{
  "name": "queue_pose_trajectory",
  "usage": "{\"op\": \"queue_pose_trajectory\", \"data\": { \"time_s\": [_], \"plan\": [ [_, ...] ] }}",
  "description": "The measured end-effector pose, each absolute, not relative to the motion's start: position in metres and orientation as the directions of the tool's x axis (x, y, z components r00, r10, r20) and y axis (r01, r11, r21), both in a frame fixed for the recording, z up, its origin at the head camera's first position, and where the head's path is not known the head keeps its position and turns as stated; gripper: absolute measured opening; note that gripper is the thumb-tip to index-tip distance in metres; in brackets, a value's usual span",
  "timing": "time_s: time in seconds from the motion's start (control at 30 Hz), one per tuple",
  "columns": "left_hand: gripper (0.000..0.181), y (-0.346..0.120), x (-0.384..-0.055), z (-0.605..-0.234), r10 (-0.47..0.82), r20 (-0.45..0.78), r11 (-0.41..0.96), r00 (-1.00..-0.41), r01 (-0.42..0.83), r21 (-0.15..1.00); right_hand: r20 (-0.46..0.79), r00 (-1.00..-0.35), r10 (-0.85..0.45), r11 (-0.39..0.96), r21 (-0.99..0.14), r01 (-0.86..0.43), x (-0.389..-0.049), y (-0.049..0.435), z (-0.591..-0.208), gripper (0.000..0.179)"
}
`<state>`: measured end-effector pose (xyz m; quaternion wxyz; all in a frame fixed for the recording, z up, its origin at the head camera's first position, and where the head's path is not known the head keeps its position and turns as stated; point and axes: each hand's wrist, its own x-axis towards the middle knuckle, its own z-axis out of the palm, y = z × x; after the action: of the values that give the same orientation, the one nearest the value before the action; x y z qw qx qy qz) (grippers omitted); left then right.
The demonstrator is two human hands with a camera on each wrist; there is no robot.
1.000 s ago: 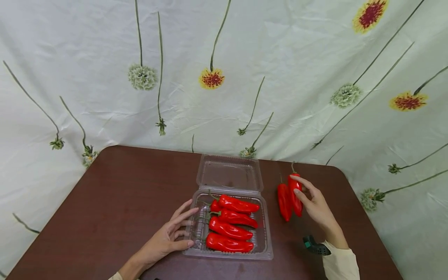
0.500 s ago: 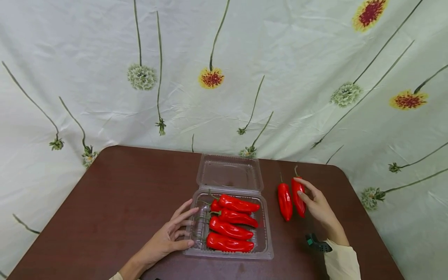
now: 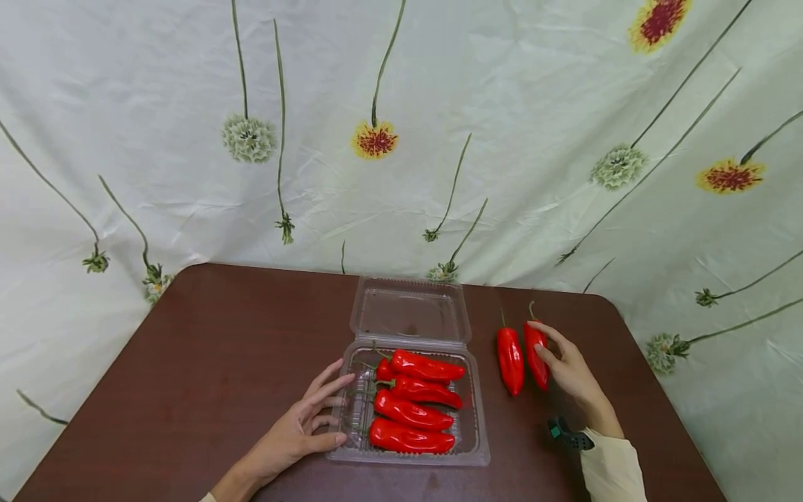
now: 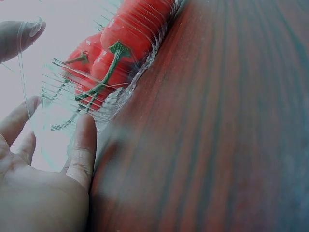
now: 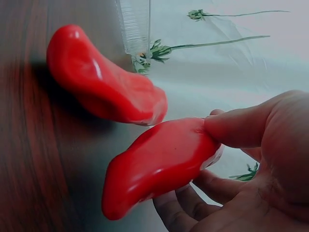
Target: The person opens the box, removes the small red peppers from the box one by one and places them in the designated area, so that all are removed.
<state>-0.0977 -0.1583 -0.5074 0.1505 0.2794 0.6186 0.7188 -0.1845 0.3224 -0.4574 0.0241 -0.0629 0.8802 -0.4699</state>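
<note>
On the table stands a clear plastic clamshell box (image 3: 479,432), its lid folded back, with several red peppers (image 3: 414,410) lying in its base. My left hand (image 3: 297,425) rests spread against the box's left side, fingers fairly straight; the left wrist view shows the fingertips at the ribbed wall beside green stems (image 4: 107,77). To the right of the box, my right hand (image 3: 574,369) pinches a red pepper (image 5: 157,164) between thumb and fingers. Just left of it another red pepper (image 3: 511,361) lies on the table, apart from the held one.
The box's raised lid (image 3: 410,312) lies toward the back edge of the dark brown table (image 3: 219,362). Behind it hangs a white cloth (image 3: 326,174) printed with flowers. A dark band (image 3: 569,435) is around the right wrist.
The right hand has shifted slightly right and toward the near side with its pepper, widening the gap to the pepper beside it. My left hand has stayed at the box.
</note>
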Motion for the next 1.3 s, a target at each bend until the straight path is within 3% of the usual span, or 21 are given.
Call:
{"op": "queue_pose_trajectory", "data": {
  "time_s": [0.8,1.3],
  "plan": [
    [0.076,-0.16,-0.098,-0.507,0.559,0.223,-0.19,-0.799,0.139,0.972,-0.03,-0.991,-0.13,0.597,-0.8,-0.054,-0.188,0.322,-0.47,0.049],
    [0.077,-0.158,-0.097,-0.507,0.555,0.142,-0.141,-0.82,0.075,0.987,-0.076,-0.991,-0.109,0.596,-0.803,-0.004,-0.188,0.319,-0.473,0.049]
  ]
}}
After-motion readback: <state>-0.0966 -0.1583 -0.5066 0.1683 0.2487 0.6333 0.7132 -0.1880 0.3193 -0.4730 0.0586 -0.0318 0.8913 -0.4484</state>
